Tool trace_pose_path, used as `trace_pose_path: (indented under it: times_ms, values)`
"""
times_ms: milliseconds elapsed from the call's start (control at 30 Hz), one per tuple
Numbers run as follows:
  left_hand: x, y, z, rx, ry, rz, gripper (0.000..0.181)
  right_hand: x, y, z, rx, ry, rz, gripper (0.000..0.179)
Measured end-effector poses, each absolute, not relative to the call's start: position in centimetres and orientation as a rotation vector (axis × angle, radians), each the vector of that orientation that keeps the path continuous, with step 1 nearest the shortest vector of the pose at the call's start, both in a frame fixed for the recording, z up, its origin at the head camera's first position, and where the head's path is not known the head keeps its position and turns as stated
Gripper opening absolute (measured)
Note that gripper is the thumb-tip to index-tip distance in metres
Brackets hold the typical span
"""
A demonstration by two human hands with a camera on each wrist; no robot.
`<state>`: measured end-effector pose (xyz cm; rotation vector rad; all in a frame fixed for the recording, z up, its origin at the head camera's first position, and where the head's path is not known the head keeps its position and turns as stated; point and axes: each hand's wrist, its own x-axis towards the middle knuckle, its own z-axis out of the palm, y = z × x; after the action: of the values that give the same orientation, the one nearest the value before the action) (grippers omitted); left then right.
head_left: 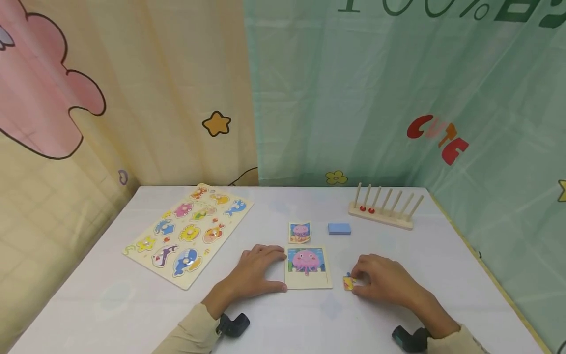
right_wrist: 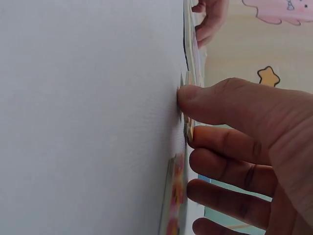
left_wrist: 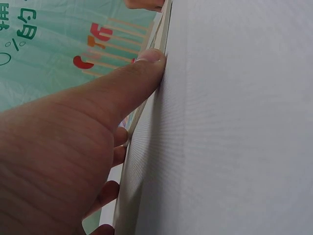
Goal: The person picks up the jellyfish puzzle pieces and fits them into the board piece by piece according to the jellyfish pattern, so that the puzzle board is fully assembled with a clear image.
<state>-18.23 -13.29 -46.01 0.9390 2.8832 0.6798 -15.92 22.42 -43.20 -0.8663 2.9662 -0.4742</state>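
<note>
A wooden picture board [head_left: 308, 281] with a pink jellyfish lies flat in the middle of the table. My left hand [head_left: 257, 273] touches its left edge, thumb by the near corner and fingers spread farther up. In the left wrist view, the thumb [left_wrist: 155, 56] rests along that edge. Just right of the board, my right hand [head_left: 383, 280] pinches a small yellow and blue puzzle piece [head_left: 349, 282] between thumb and index finger. The right wrist view shows this piece [right_wrist: 190, 128] edge-on, low over the table, the other fingers loosely bent.
A jellyfish picture card [head_left: 300, 232] and a blue block [head_left: 339, 229] lie beyond the board. At back right stands a wooden peg rack [head_left: 381, 220] with red beads. A sea-animal puzzle board [head_left: 177, 233] lies left. An orange-pink flat thing [right_wrist: 175, 198] sits near the right fingers.
</note>
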Motion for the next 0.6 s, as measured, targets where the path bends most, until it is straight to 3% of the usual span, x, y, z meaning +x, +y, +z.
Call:
trace_pose_path:
  times_ms: [600]
  values:
    - [-18.4,-13.3,-45.9,0.933,2.888,0.676,0.071,-19.2,11.8,-42.7,-1.156,2.826,-0.474,0.024]
